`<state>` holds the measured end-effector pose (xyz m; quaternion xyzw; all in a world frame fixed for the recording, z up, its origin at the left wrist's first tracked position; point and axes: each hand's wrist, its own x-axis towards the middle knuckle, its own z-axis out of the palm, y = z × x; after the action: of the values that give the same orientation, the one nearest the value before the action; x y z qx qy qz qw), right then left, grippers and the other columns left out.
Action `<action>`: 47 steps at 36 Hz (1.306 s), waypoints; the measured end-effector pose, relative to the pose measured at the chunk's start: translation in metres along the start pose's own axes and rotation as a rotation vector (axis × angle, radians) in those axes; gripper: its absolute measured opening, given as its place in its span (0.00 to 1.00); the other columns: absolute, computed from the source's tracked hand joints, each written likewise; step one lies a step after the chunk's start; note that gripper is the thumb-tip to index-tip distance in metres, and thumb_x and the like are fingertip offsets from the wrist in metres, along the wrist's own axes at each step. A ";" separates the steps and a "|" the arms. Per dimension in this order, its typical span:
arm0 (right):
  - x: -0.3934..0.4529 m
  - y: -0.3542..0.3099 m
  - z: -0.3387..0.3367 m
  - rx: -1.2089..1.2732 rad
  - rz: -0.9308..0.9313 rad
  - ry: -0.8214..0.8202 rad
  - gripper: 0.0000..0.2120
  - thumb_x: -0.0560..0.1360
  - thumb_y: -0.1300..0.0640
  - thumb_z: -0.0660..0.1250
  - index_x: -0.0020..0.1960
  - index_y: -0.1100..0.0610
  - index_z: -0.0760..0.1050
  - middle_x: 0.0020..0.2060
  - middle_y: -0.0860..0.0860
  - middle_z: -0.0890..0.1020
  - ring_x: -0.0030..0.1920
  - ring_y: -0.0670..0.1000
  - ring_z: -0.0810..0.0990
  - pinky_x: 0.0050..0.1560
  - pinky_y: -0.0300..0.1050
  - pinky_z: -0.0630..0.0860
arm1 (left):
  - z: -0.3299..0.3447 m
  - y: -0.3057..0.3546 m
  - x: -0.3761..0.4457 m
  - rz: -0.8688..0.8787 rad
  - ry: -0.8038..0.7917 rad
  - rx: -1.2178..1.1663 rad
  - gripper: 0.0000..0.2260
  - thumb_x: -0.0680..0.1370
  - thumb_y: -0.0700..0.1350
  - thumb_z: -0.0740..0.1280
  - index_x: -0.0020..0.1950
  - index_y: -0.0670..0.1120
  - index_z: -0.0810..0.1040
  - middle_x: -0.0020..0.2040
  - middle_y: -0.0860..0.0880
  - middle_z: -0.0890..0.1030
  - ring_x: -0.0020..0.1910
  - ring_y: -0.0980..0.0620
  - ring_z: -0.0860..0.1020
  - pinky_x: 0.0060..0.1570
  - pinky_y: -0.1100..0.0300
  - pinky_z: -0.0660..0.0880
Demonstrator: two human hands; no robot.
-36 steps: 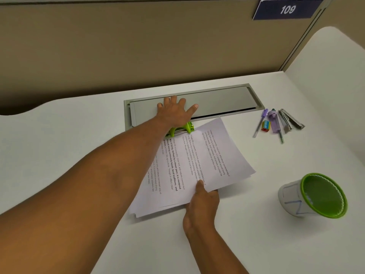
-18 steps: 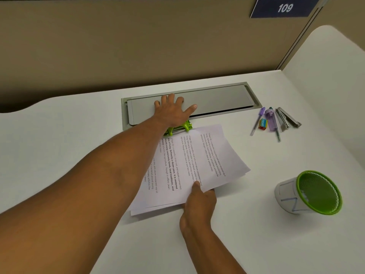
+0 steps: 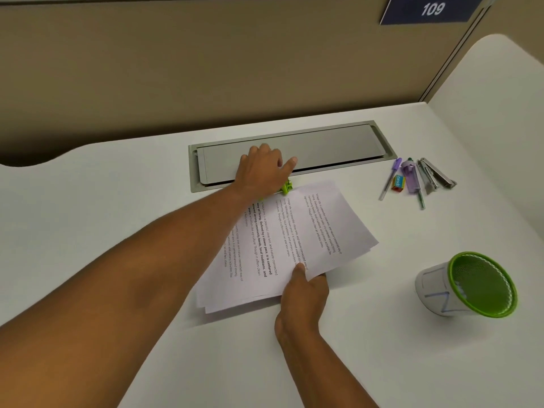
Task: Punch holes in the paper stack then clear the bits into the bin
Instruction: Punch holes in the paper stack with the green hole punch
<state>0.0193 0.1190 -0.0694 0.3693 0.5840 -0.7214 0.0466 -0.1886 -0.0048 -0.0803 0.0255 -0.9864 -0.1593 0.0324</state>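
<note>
A fanned stack of printed white paper (image 3: 297, 240) lies on the white desk, its far edge tucked into a green hole punch (image 3: 286, 187). My left hand (image 3: 262, 169) presses flat on top of the punch and hides most of it. My right hand (image 3: 304, 285) pinches the near edge of the paper stack, thumb on top. A small bin (image 3: 468, 285) with a green mesh inside and a white sleeve stands to the right, tilted toward me.
A grey cable-tray lid (image 3: 332, 148) is set into the desk behind the punch. To its right lie a purple pen (image 3: 390, 178), a small eraser (image 3: 398, 182), a purple lighter-like item (image 3: 411, 179) and a metal stapler (image 3: 435, 176). A beige partition bounds the back.
My left hand has pressed lower onto the punch, covering more of it. The paper stack and right hand stay about where they were.
</note>
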 end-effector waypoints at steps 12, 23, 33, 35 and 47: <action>0.002 0.000 -0.012 -0.061 -0.019 0.005 0.09 0.81 0.58 0.62 0.60 0.48 0.71 0.48 0.45 0.81 0.44 0.48 0.82 0.34 0.35 0.76 | -0.001 -0.005 -0.010 0.205 -0.084 0.141 0.23 0.82 0.62 0.49 0.55 0.46 0.75 0.53 0.45 0.75 0.54 0.46 0.70 0.54 0.48 0.68; 0.005 0.000 -0.036 -0.021 0.013 -0.044 0.12 0.82 0.61 0.61 0.62 0.49 0.72 0.47 0.43 0.81 0.46 0.45 0.81 0.35 0.31 0.75 | -0.015 -0.002 -0.021 0.187 0.070 0.012 0.21 0.81 0.62 0.54 0.60 0.47 0.75 0.59 0.46 0.76 0.59 0.46 0.71 0.57 0.50 0.68; -0.001 -0.018 -0.069 -0.049 -0.015 -0.101 0.12 0.81 0.61 0.61 0.62 0.50 0.71 0.51 0.47 0.81 0.51 0.50 0.81 0.55 0.49 0.79 | -0.060 -0.005 -0.074 0.120 0.073 -0.266 0.13 0.82 0.52 0.59 0.51 0.45 0.79 0.46 0.47 0.79 0.46 0.47 0.77 0.44 0.53 0.71; -0.004 -0.022 -0.073 -0.078 -0.049 -0.117 0.12 0.81 0.62 0.61 0.62 0.50 0.72 0.54 0.49 0.81 0.55 0.53 0.81 0.62 0.55 0.77 | -0.067 -0.005 -0.089 0.063 -0.018 -0.351 0.13 0.82 0.52 0.61 0.56 0.46 0.78 0.51 0.48 0.80 0.50 0.47 0.77 0.47 0.54 0.72; -0.020 -0.077 -0.074 -0.380 -0.301 -0.398 0.16 0.81 0.60 0.60 0.68 0.56 0.73 0.57 0.51 0.82 0.56 0.54 0.82 0.61 0.60 0.77 | -0.111 -0.016 -0.163 -0.314 -0.370 -0.908 0.19 0.79 0.59 0.65 0.61 0.48 0.78 0.58 0.49 0.83 0.55 0.46 0.82 0.53 0.52 0.79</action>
<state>0.0308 0.2010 0.0014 0.1150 0.7359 -0.6563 0.1207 -0.0173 -0.0443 0.0103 0.1279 -0.7912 -0.5765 -0.1593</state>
